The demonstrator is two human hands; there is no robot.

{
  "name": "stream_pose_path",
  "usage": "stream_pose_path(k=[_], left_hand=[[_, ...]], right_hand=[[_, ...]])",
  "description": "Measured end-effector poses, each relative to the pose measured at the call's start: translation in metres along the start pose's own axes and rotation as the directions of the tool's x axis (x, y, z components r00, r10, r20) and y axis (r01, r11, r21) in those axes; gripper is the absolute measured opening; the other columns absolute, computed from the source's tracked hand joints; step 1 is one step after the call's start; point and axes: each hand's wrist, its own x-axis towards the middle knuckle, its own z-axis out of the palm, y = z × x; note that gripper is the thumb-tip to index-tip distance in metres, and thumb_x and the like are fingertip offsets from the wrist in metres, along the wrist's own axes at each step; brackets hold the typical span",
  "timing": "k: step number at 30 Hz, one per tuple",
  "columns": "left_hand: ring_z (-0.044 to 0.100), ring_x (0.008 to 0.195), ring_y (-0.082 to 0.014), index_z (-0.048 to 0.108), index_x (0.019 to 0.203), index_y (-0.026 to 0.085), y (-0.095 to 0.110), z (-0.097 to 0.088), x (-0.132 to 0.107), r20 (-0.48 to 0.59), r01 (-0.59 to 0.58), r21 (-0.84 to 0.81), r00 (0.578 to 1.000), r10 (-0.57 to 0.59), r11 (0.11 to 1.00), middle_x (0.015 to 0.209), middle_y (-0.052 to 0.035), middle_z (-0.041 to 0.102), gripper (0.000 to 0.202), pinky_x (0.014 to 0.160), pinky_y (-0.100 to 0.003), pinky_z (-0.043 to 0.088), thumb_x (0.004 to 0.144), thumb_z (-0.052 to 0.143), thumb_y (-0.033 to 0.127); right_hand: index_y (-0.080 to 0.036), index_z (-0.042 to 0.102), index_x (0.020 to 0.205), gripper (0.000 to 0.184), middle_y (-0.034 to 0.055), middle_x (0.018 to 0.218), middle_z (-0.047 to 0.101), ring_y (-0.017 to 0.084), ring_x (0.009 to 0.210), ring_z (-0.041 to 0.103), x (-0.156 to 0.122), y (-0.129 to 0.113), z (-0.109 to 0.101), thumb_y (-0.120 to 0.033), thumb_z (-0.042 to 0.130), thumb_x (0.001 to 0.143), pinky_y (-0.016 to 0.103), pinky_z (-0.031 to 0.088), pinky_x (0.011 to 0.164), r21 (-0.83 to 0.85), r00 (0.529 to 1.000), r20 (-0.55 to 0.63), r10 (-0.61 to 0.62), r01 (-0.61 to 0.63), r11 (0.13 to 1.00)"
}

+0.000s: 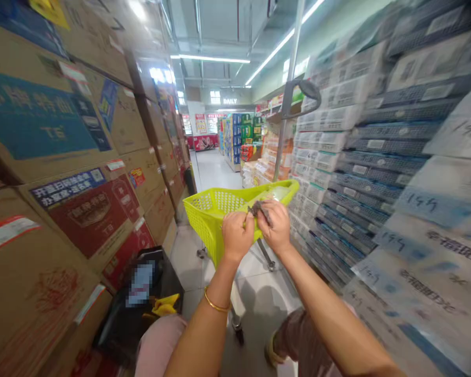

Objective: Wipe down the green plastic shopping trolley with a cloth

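Observation:
A crumpled dark grey cloth (260,210) is bunched between my two hands. My left hand (237,234) is closed, its thumb and fingers pinching the cloth's left end. The other end is in the closed fingers of my right hand (275,222). Both hands are in front of the near side of a lime-green shopping cart basket (202,220) with perforated walls. Whether they touch its rim I cannot tell. Something pale and glossy (272,196) shows at the basket behind my right hand.
Stacked cardboard cartons (78,214) wall the left side. Paper-wrapped packs (424,235) are piled high on the right. A metal pole (291,63) with a dark loop rises beyond the cart. At lower left are a black box-like object (118,314) and a yellow cloth (165,305).

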Motion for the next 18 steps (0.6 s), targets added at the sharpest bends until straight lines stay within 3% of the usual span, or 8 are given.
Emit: stream_pose_path(k=[3, 6, 10, 14, 18], left_hand=[[0.044, 0.057, -0.0135, 0.037, 0.051, 0.021, -0.001, -0.001, 0.0, -0.022, 0.018, -0.006, 1.0, -0.019, 1.0, 0.052, 0.0022, 0.046, 0.038, 0.062, -0.028, 0.031, 0.088, 0.046, 0.025], [0.044, 0.057, -0.0133, 0.037, 0.051, 0.021, -0.002, -0.001, -0.001, -0.048, 0.019, -0.012, 0.999, -0.019, 1.0, 0.052, 0.0024, 0.046, 0.037, 0.062, -0.027, 0.031, 0.086, 0.048, 0.025], [0.044, 0.057, -0.0136, 0.035, 0.051, 0.021, -0.003, -0.001, -0.002, -0.076, 0.021, -0.032, 0.997, -0.024, 0.999, 0.052, 0.0024, 0.045, 0.036, 0.062, -0.028, 0.031, 0.084, 0.049, 0.023], [0.043, 0.056, -0.0133, 0.034, 0.051, 0.021, -0.006, -0.003, -0.002, -0.095, 0.028, -0.08, 0.995, -0.035, 0.996, 0.051, 0.0028, 0.042, 0.035, 0.06, -0.027, 0.031, 0.084, 0.047, 0.021], [0.04, 0.053, -0.0126, 0.03, 0.049, 0.021, -0.013, -0.007, -0.001, -0.098, 0.026, -0.119, 0.995, -0.038, 0.993, 0.049, 0.0034, 0.038, 0.038, 0.058, -0.027, 0.031, 0.084, 0.047, 0.023]], right_hand=[[-0.022, 0.064, 0.089, 0.012, 0.0047, 0.087, 0.07, 0.02, 0.094, 0.063, -0.003, 0.023, -0.004, -0.025, 0.053, 0.085, 0.041, 0.05, 0.086, -0.042, 0.998, -0.023, 0.052, -0.052, 0.998], [-0.022, 0.064, 0.088, 0.013, 0.0047, 0.089, 0.07, 0.021, 0.096, 0.063, -0.004, 0.03, -0.007, -0.027, 0.053, 0.086, 0.043, 0.05, 0.087, -0.079, 0.994, -0.047, 0.103, -0.107, 0.991], [-0.022, 0.065, 0.088, 0.013, 0.0051, 0.091, 0.069, 0.022, 0.099, 0.06, -0.001, 0.001, -0.007, -0.025, 0.052, 0.087, 0.042, 0.048, 0.089, -0.105, 0.985, -0.061, 0.164, -0.17, 0.98], [-0.021, 0.065, 0.091, 0.013, 0.0054, 0.092, 0.069, 0.021, 0.098, 0.06, 0.0, -0.035, -0.004, -0.024, 0.054, 0.085, 0.04, 0.048, 0.09, -0.065, 0.992, -0.006, 0.123, -0.123, 0.99], [-0.022, 0.066, 0.094, 0.016, 0.005, 0.095, 0.069, 0.021, 0.1, 0.059, -0.002, -0.034, -0.003, -0.026, 0.056, 0.084, 0.038, 0.048, 0.089, -0.071, 0.998, 0.058, 0.028, -0.023, 0.997]])
